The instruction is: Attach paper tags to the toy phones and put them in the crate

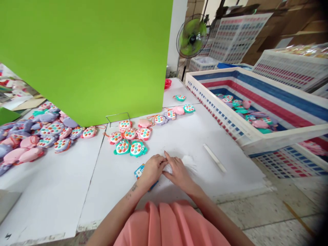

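Observation:
My left hand (153, 168) and my right hand (177, 172) meet low over the white table, fingers bent in and fingertips touching. Both look closed in a pinch; whatever sits between the fingertips is too small or hidden to name. A whitish bundle of fine strands (190, 163) shows beside and beneath my right hand. Partly covered by my left hand and wrist are blue printed cards (139, 170). Just beyond the hands lie green turtle-shaped push-button toys (137, 148) and pink ones (130, 133), each with coloured dots on a white face.
To the left spreads a heap of pink, purple and green toys (55, 129). A green panel (102, 61) stands behind, with a bent wire stand (118, 115) at its foot. Rightward are a white strip (214, 158) and a striped-lined crate (256, 138) holding toys. A fan (192, 38) stands farther back.

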Motion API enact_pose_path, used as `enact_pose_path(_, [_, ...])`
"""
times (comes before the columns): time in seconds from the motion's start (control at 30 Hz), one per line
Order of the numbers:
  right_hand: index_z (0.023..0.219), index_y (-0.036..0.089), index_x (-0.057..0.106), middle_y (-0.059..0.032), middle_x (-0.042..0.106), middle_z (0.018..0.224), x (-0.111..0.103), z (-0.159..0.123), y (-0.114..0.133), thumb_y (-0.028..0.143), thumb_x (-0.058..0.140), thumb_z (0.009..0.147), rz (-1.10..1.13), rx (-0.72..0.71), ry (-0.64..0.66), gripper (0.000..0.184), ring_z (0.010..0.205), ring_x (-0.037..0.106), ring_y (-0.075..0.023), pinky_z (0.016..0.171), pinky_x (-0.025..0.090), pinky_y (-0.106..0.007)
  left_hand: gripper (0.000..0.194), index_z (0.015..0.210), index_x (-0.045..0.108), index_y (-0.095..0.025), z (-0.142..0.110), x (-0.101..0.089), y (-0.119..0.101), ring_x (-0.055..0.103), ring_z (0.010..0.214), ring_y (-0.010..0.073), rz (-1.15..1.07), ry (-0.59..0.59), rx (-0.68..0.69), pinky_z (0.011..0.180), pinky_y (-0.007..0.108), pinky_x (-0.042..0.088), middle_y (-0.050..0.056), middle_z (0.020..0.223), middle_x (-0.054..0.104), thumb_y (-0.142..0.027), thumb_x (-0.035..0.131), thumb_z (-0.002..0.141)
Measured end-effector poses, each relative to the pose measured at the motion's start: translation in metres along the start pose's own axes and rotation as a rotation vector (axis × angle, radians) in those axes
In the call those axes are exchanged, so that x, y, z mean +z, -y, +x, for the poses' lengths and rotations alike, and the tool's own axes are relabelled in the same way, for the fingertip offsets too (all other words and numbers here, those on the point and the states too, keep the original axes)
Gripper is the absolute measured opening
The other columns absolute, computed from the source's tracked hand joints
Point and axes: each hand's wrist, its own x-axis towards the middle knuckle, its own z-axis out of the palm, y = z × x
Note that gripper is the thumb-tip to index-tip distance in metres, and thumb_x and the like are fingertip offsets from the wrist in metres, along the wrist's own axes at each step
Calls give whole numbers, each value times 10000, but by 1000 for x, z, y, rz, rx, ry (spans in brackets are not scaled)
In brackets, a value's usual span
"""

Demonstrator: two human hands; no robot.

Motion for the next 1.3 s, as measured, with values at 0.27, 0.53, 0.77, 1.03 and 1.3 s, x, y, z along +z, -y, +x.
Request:
enact_pose_path(0.27, [1318, 208, 441, -119, 575, 1183, -2, -1, -20, 367, 638, 771, -36, 122, 25, 603, 1093, 482, -312, 910, 366, -482, 150, 790, 545, -179, -1, -55, 7, 523, 760, 167, 119, -311, -61, 695, 294, 420, 41, 823, 558, -198, 430, 885])
enact_pose_path(0.53, [1308, 241, 465, -52, 654, 987, -40, 15, 21, 362, 433, 927, 672, 29, 28, 400, 953, 584, -175, 867, 444, -336, 168, 806, 575, -176, -12, -53, -19, 530, 760, 143, 1, -70, 101, 689, 253, 413, 29, 800, 561, -212, 442, 902])
enact_pose_path(0.77, [904, 226, 695, -27, 694, 799, -35, 19, 6, 387, 664, 767, 1185, 389, -257, 213, 796, 629, -163, 821, 469, -331, 207, 786, 597, -177, -23, -66, -15, 538, 766, 148, -44, 18, 23, 698, 253, 415, 27, 771, 590, -262, 444, 898])
enact_pose_path(1.03, [807, 260, 717, -30, 696, 889, -40, 29, 9, 415, 744, 680, 1385, 379, -343, 202, 898, 629, -193, 924, 445, -439, 204, 861, 608, -169, -37, -69, 1, 551, 745, 134, -237, 115, -58, 688, 235, 431, 27, 811, 600, -320, 471, 877])
enact_pose_path(1.3, [780, 227, 661, 16, 676, 633, -46, 29, 10, 274, 802, 624, 1509, 481, -165, 216, 702, 660, -157, 825, 497, -373, 315, 999, 551, -178, -52, -55, 68, 547, 906, 233, 321, 38, -531, 759, 330, 410, 82, 972, 586, -379, 600, 761])
